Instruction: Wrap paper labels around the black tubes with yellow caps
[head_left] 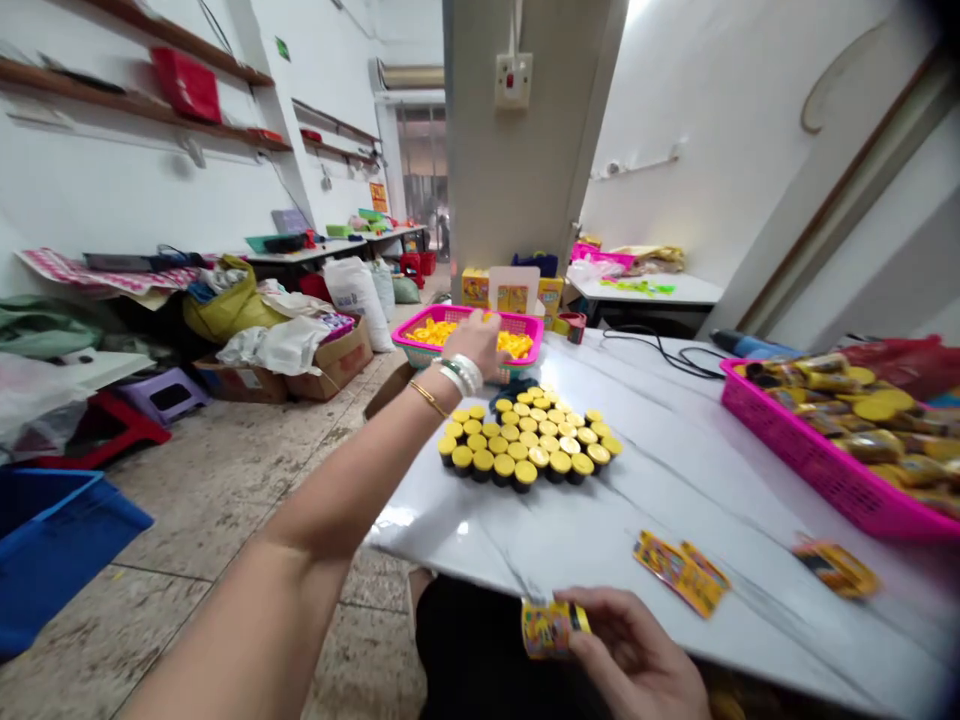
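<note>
My left hand (pixel 476 345), with bracelets on its wrist, reaches over the pink basket (pixel 406 338) of small yellow plastic pieces (pixel 430 333). Its fingers are curled and blurred, and whether a piece is in them cannot be made out. Near the front table edge, my right hand (pixel 637 655) is closed on a small canister (pixel 546 630) with a printed yellow wrap, tipped on its side. Between the hands, many dark canisters with yellow lids (pixel 525 440) stand upright in a tight cluster. Printed yellow labels (pixel 682 572) lie flat to the right of them.
A large pink basket (pixel 817 470) of wrapped canisters stands at the right. Another printed yellow item (pixel 836 567) lies before it on the marble-patterned table (pixel 622 500). A black cable (pixel 660 345) runs across the back. On the floor at left is a blue crate (pixel 67 540).
</note>
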